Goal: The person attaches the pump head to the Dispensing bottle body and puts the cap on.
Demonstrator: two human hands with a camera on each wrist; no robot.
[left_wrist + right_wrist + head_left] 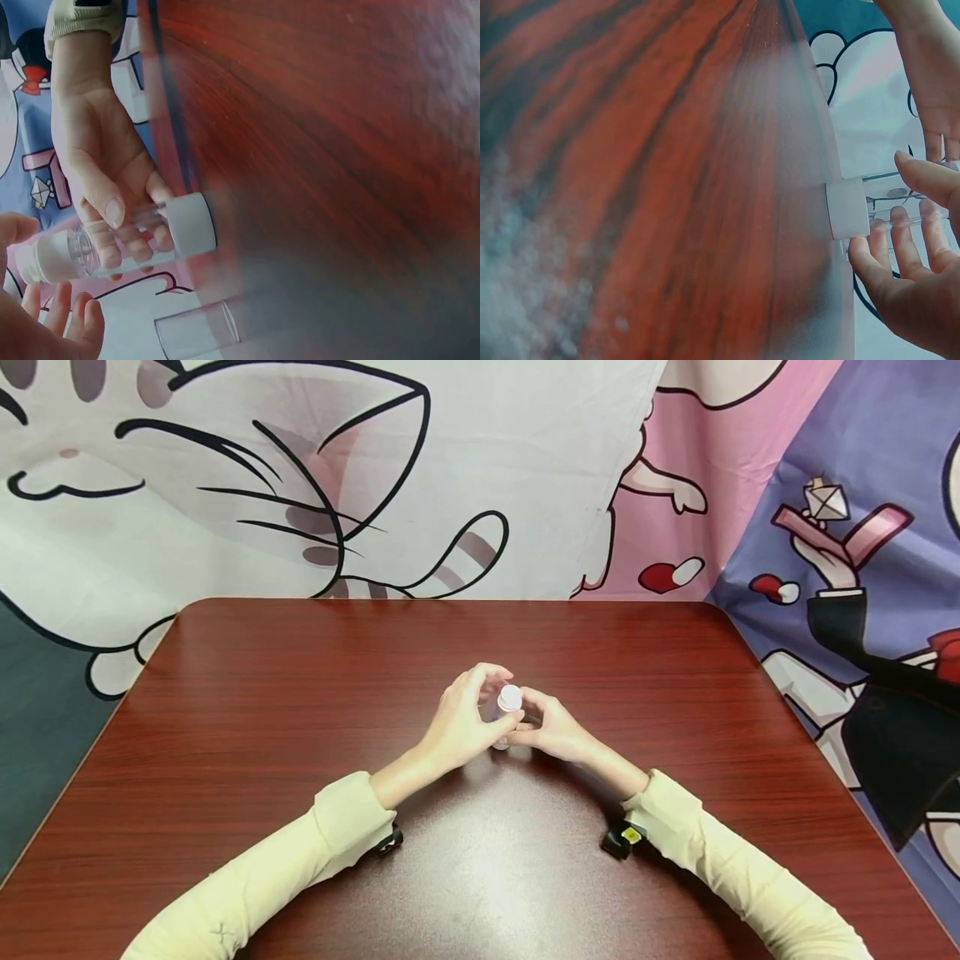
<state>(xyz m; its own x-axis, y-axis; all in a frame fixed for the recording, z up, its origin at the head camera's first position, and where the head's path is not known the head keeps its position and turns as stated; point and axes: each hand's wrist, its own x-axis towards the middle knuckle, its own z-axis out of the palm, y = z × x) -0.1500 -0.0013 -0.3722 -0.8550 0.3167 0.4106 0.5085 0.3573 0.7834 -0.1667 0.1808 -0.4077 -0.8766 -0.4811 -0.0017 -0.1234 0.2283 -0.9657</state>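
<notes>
A slim clear bottle (510, 698) stands upright near the middle of the table, between both hands. It has a white base (193, 225) and a white top (52, 257). My right hand (558, 728) grips its clear body, thumb on one side and curled fingers on the other. Around the top, my left hand (461, 718) spreads its thumb and loosely bent fingers; in the left wrist view a gap shows between the thumb and the white top. A clear open cylinder, like a cap (196, 331), stands on the table beside the bottle, hidden by the left hand in the head view.
The reddish-brown wooden table (300, 693) reaches back to a cartoon-printed cloth (525, 460). Small dark devices, one with a yellow label (622, 837), hang under the wrists by the pale sleeves (315, 835).
</notes>
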